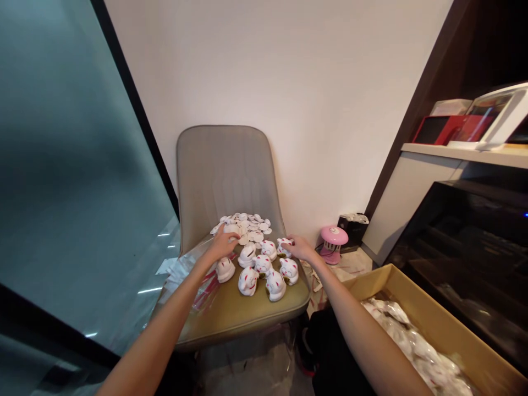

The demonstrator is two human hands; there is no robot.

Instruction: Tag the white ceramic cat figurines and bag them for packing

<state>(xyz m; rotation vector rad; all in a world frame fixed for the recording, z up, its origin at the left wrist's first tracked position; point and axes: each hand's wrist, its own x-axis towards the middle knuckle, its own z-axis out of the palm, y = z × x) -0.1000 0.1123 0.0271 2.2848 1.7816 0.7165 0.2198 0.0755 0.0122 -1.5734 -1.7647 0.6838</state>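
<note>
My left hand [225,243] is over the near left edge of a pile of white paper-like discs [251,225], thumb and finger spread apart. Whether it touches a disc is unclear. At the right side of the chair seat, the fingers of my right hand [302,248] close on a white lucky cat figurine [284,246] with red markings. Several more cat figurines [275,285] stand in a cluster between and in front of my hands. One with a slot in its back [247,256] faces away. Another figurine [225,269] sits by my left wrist.
The grey-green chair [231,324] stands against a white wall. Clear plastic bags [181,275] lie on its left side, beside a frosted glass panel [82,165]. On the right are a cardboard box [396,280] of wrapped white items, a pink mushroom-shaped device [334,236] and a shelf [462,154].
</note>
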